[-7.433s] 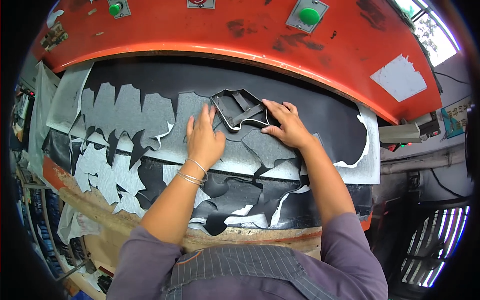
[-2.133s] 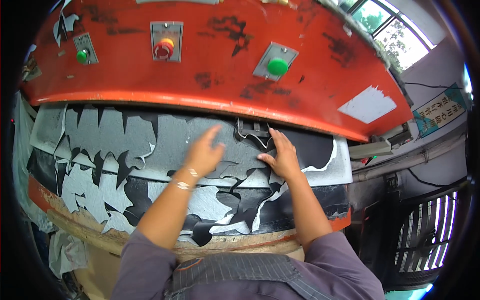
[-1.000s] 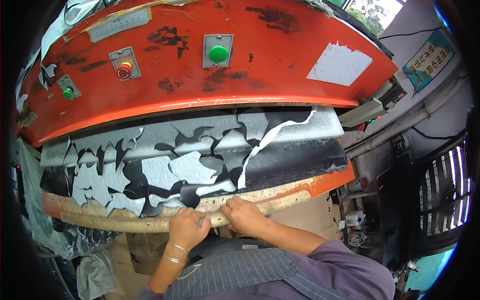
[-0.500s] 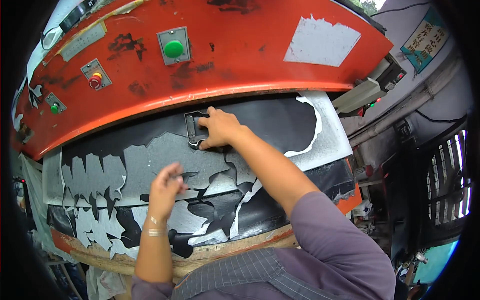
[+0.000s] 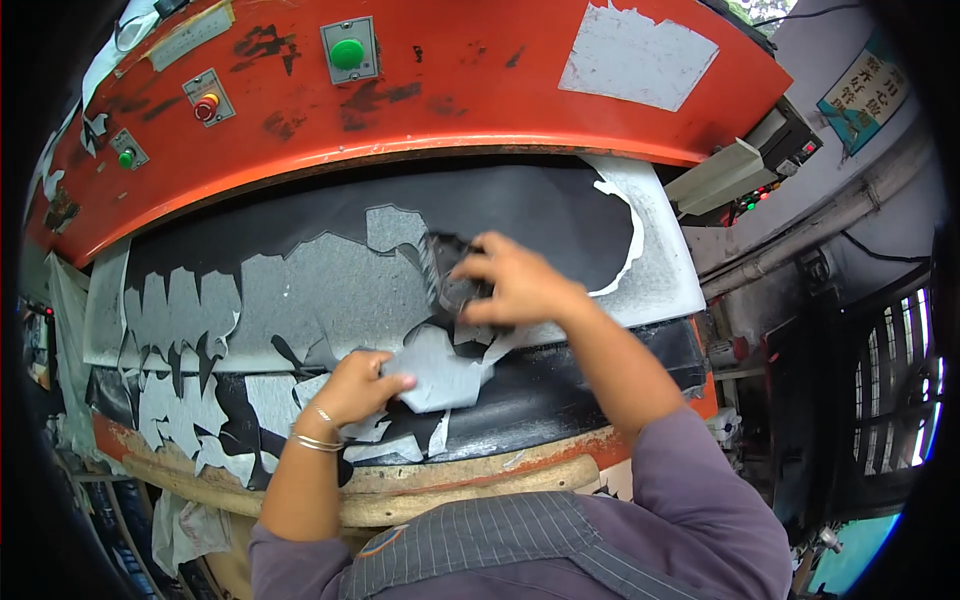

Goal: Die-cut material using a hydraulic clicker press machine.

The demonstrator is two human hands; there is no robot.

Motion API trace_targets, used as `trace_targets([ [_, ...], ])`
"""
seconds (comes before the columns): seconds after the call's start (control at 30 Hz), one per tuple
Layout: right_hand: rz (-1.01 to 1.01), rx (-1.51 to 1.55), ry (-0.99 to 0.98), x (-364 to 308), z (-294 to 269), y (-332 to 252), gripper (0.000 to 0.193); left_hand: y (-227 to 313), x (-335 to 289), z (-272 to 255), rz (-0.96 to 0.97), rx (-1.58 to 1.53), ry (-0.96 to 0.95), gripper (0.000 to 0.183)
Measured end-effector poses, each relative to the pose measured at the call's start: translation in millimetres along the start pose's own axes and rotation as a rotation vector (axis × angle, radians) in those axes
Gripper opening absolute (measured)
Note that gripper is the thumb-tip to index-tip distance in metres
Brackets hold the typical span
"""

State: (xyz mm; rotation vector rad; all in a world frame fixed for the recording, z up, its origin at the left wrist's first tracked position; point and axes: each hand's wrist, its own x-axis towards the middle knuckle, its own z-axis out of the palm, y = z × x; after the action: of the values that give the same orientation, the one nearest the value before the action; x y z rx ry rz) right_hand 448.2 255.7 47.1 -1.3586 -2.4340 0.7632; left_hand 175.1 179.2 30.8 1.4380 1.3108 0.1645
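Observation:
My right hand [image 5: 520,290] grips a dark metal cutting die [image 5: 445,275] and holds it over the grey sheet [image 5: 310,290] on the press bed. My left hand [image 5: 350,385] pinches a cut grey piece [image 5: 440,370] at its left edge, just below the die. The grey sheet is full of cut-out holes on its left part, and black backing [image 5: 540,210] shows behind it. The die is blurred and partly hidden by my fingers.
The orange press head [image 5: 450,90] hangs above the bed, with a green button [image 5: 347,53], a red button [image 5: 206,104] and a small green button [image 5: 126,157]. A worn wooden front edge [image 5: 450,485] runs below. A metal grille [image 5: 890,380] stands at the right.
My right hand has slid the die down and right toward me. My left hand has taken hold of a cut grey piece and lifted it from the sheet.

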Motion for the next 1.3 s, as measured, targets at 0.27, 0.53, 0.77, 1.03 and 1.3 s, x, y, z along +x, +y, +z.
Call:
trace_targets([
  [0.27, 0.037, -0.276, -0.026, 59, -28, 63, 0.064, 56, 32, -9, 0.356, 0.042, 0.383, 0.074],
  [0.53, 0.161, -0.160, 0.501, 7, 34, 83, 0.082, 25, 140, 25, 0.483, 0.344, 0.611, 0.073],
  [0.77, 0.169, -0.196, 0.523, 15, 26, 85, 0.074, 26, 147, 20, 0.523, 0.335, 0.586, 0.072],
  [1.03, 0.173, -0.167, 0.446, 17, 32, 71, 0.080, 19, 131, 8, 0.507, 0.217, 0.504, 0.073],
  [1.3, 0.135, 0.177, 0.706, 9, 18, -42, 0.071, -68, 30, -196, 0.446, -0.429, 1.188, 0.064],
])
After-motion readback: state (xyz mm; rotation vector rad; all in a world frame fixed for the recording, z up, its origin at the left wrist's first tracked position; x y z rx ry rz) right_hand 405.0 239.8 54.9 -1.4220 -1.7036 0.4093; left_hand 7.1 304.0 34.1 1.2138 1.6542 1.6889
